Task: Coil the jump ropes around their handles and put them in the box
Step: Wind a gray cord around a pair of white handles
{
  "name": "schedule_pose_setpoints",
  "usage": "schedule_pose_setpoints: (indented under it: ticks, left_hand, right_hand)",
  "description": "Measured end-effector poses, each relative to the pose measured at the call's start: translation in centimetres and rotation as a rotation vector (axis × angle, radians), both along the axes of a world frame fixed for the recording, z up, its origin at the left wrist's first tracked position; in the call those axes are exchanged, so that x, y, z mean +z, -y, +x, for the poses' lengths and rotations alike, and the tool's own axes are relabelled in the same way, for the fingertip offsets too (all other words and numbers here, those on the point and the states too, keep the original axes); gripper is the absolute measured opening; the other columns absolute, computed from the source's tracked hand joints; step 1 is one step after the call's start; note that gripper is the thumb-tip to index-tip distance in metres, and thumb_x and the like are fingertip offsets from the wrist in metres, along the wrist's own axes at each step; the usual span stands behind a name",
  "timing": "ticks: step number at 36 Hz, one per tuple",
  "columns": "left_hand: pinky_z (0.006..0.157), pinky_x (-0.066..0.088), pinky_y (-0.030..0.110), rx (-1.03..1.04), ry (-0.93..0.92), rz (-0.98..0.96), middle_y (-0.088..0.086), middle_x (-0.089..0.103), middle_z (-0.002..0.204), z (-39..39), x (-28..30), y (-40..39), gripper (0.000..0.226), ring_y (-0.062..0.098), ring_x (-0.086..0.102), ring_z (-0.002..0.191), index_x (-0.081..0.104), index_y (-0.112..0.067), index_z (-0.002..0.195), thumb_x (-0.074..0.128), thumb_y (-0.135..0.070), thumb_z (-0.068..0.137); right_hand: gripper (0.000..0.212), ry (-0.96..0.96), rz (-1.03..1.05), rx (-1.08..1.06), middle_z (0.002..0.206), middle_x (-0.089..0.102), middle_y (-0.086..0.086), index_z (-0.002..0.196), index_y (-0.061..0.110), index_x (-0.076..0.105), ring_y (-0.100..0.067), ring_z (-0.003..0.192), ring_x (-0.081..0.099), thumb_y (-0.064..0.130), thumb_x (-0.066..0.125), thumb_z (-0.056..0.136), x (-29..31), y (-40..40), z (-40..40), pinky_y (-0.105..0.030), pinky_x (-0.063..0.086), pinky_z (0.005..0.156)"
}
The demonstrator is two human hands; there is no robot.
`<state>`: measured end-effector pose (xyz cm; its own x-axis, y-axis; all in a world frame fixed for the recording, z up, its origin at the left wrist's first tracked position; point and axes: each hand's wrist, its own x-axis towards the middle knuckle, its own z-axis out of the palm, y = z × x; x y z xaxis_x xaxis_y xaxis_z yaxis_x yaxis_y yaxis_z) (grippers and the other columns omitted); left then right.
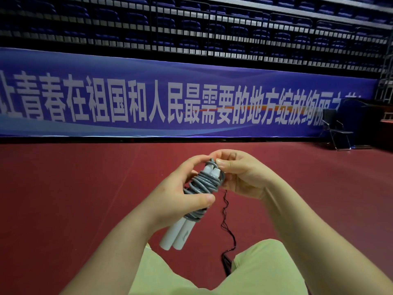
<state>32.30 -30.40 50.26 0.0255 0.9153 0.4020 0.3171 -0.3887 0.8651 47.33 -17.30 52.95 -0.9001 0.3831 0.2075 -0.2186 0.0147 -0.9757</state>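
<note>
Above my knees point(251, 273), I am gripping the two white handles point(180, 233) in my left hand point(180, 196); my right hand point(236, 173) is pinching the grey rope point(200, 184) coiled around them.

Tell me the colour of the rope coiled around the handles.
Grey, on white handles; the rope shows in the head view.

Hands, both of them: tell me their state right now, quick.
Left hand: fingers curled round the coiled jump rope and its handles.
Right hand: fingers pinching the rope at the top of the coil.

Both hands point(212, 184) raised together, fingers curled.
</note>
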Motion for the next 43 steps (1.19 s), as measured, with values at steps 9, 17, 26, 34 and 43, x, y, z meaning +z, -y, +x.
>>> schedule_pose_setpoints:
  ticks: [9, 17, 26, 34, 43]
  left_hand:
    - [0.073, 0.057, 0.032, -0.127, 0.124, -0.036, 0.015, 0.062, 0.106, -0.6, 0.3, 0.8, 0.064, 0.031, 0.070, 0.088, 0.055, -0.043, 0.119, 0.073, -0.013, 0.065]
    - [0.063, 0.054, 0.034, -0.141, 0.356, -0.006, 0.012, 0.065, 0.102, 0.3, -1.0, 0.0, 0.062, 0.031, 0.069, 0.079, 0.059, -0.040, 0.116, 0.074, -0.018, 0.060]
    - [0.078, 0.058, 0.044, -0.111, 0.124, -0.047, 0.017, 0.056, 0.110, 0.2, 0.4, 0.8, 0.063, 0.042, 0.065, 0.095, 0.049, -0.054, 0.111, 0.075, -0.023, 0.062]
    - [0.074, 0.057, 0.040, -0.323, 0.136, -0.071, 0.006, 0.063, 0.099, 0.2, 1.5, 1.3, 0.060, 0.031, 0.065, 0.087, 0.054, -0.049, 0.108, 0.074, -0.019, 0.060]
    - [0.063, 0.055, 0.032, -0.327, 0.410, -0.044, 0.009, 0.069, 0.097, 0.4, 0.1, 0.7, 0.072, 0.027, 0.068, 0.080, 0.045, -0.025, 0.126, 0.071, -0.012, 0.061]
  right_hand:
    - [0.027, 0.030, 0.207, -0.216, 0.083, 0.068, -0.007, 0.100, 0.006, 0.066, -0.019, 0.072, 0.064, 0.022, 0.073, 0.079, 0.8, 3.0, 0.3, -0.031, 0.056, 0.065]
    - [0.037, 0.003, 0.173, -0.360, 0.075, 0.062, -0.002, 0.105, 0.002, 0.066, -0.012, 0.064, 0.054, 0.024, 0.066, 0.075, -0.2, 4.3, 1.9, -0.023, 0.051, 0.058]
    - [0.011, -0.148, 0.134, -0.472, 0.063, 0.062, -0.003, 0.075, 0.009, 0.069, -0.013, 0.055, 0.050, 0.019, 0.071, 0.069, -1.0, 5.0, 0.6, -0.031, 0.043, 0.061]
    - [0.019, -0.252, 0.058, -0.365, 0.059, 0.054, -0.003, 0.065, 0.016, 0.061, -0.012, 0.050, 0.047, 0.015, 0.078, 0.075, -0.2, 5.9, 0.6, -0.022, 0.045, 0.049]
    - [0.011, -0.248, 0.031, -0.313, 0.064, 0.059, -0.004, 0.083, 0.008, 0.060, -0.012, 0.051, 0.053, 0.015, 0.066, 0.077, -0.8, 5.9, 0.9, -0.020, 0.049, 0.048]
